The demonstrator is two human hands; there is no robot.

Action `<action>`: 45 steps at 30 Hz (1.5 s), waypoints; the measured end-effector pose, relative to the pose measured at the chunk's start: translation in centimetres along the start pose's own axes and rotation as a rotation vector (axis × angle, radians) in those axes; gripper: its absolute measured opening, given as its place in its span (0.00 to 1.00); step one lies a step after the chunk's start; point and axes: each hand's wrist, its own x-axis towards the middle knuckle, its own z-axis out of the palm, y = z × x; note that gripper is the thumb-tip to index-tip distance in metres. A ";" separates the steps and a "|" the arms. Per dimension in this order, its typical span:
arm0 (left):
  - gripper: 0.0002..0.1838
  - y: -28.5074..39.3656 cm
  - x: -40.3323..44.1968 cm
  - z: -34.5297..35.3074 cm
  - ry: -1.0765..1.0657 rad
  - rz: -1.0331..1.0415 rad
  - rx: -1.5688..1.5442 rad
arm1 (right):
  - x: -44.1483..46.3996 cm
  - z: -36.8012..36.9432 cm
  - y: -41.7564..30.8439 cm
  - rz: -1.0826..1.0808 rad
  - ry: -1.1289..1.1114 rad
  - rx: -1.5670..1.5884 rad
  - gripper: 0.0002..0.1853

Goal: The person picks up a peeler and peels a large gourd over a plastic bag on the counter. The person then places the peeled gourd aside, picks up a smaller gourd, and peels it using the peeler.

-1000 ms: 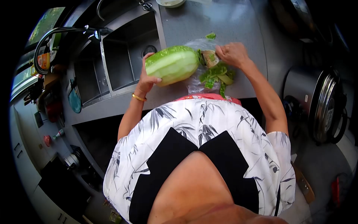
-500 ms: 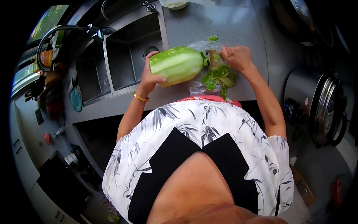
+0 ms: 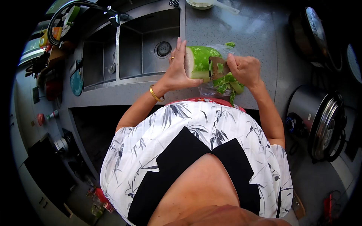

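A green melon (image 3: 200, 62) lies near the counter's front edge, its pale cut end toward my left hand (image 3: 178, 69). That hand is wrapped round the cut end, fingers over the top and thumb along the near side. My right hand (image 3: 245, 69) is closed on a wide-bladed peeler (image 3: 218, 68), whose blade lies against the melon's right part. Bits of green peel stick to the peeler. Cut green peels (image 3: 229, 86) lie on a clear plastic bag (image 3: 206, 90) beneath and beside the melon.
Left of the melon is a double steel sink (image 3: 150, 42) with a black faucet (image 3: 71, 3). A white bowl (image 3: 200, 5) with a pale utensil (image 3: 226, 6) stands at the back. A steel cooker (image 3: 309, 109) is at the right, with a dark appliance (image 3: 307, 34) behind it.
The melon has turned, so its pale cut end now shows at the left. My left hand has shifted its grip there, and the peeler has moved onto the melon. The view has shifted.
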 end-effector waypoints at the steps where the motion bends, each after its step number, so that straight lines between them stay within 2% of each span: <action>1: 0.64 0.1 0.2 0.0 -0.020 -0.025 -0.015 | 0.3 -0.1 -0.4 -0.024 0.004 -0.006 0.24; 3: 0.64 0.5 0.6 -0.1 -0.063 -0.082 -0.046 | 0.8 0.0 -0.9 -0.103 -0.001 -0.047 0.24; 10: 0.61 1.9 1.2 0.4 -0.012 -0.037 0.014 | 2.8 0.1 -2.3 -0.255 -0.071 -0.223 0.23; 13: 0.58 2.1 1.5 0.4 -0.008 -0.040 0.015 | 3.0 0.2 -1.9 -0.253 -0.098 -0.242 0.22; 16: 0.55 2.3 1.7 0.4 -0.003 -0.037 -0.003 | 2.7 0.9 0.2 -0.275 -0.030 -0.188 0.23; 22: 0.52 2.3 1.2 0.6 0.028 0.013 -0.002 | 1.0 2.9 3.4 -0.208 -0.029 0.049 0.23; 25: 0.51 1.1 0.7 0.5 0.034 0.017 -0.051 | -0.6 3.4 7.0 -0.097 -0.012 -0.081 0.23; 28: 0.52 0.2 -0.3 0.1 0.022 0.021 -0.126 | -2.5 4.6 10.7 -0.091 -0.071 -0.207 0.23; 31: 0.54 -2.1 -0.9 -0.2 -0.042 -0.052 -0.330 | -4.1 4.1 12.0 -0.059 -0.167 -0.387 0.23; 34: 0.57 -2.3 -1.2 -0.8 -0.107 -0.200 -0.566 | -3.0 3.0 10.0 -0.149 -0.020 -0.369 0.24; 37: 0.58 -3.9 -1.5 -0.3 -0.118 -0.172 -0.625 | -2.3 1.9 9.5 -0.084 0.019 -0.469 0.24; 40: 0.57 -4.0 -2.0 0.6 -0.060 -0.359 -0.947 | -2.0 1.1 7.8 -0.036 -0.011 -0.392 0.25; 43: 0.56 -4.7 -2.1 0.6 -0.065 -0.366 -0.985 | -1.2 1.6 5.1 -0.047 -0.075 -0.209 0.23; 45: 0.55 -4.3 -1.8 0.3 -0.079 -0.373 -0.983 | -0.4 2.5 3.9 -0.101 -0.080 -0.194 0.24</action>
